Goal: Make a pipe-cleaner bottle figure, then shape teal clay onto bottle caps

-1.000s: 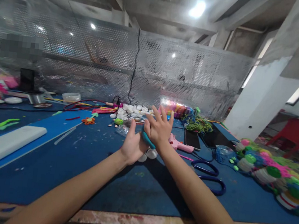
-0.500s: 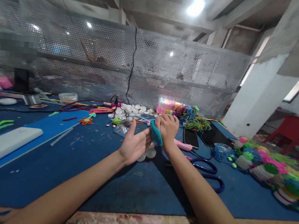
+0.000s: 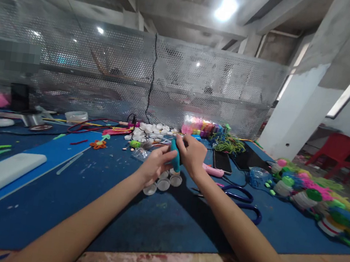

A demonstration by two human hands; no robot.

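Between my two hands is a soft-looking teal piece, like modelling clay (image 3: pixel 175 156), held above the table. My left hand (image 3: pixel 155 162) has its fingers closed on the clay's left side. From the right, my right hand (image 3: pixel 194 153) presses its curled fingers against the other side; part of the clay is hidden by them. Just below the hands, several small round clear-and-white pots (image 3: pixel 163 184) stand on the blue table mat (image 3: pixel 137 228). Blue-handled scissors (image 3: pixel 239 194) lie to the right of my right forearm.
Several white lids (image 3: pixel 152 131) are heaped behind my hands. A pink glue gun (image 3: pixel 214 171) and a phone (image 3: pixel 222 161) lie to the right. Yarn-topped pots (image 3: pixel 310 198) line the right side. A white slab (image 3: pixel 3 178) rests on a blue board (image 3: pixel 61 147) at left.
My left hand has gone from flat and stretched out to fingers bent around the clay. My right hand has shifted from pressing over it to gripping its side. More pots show below.
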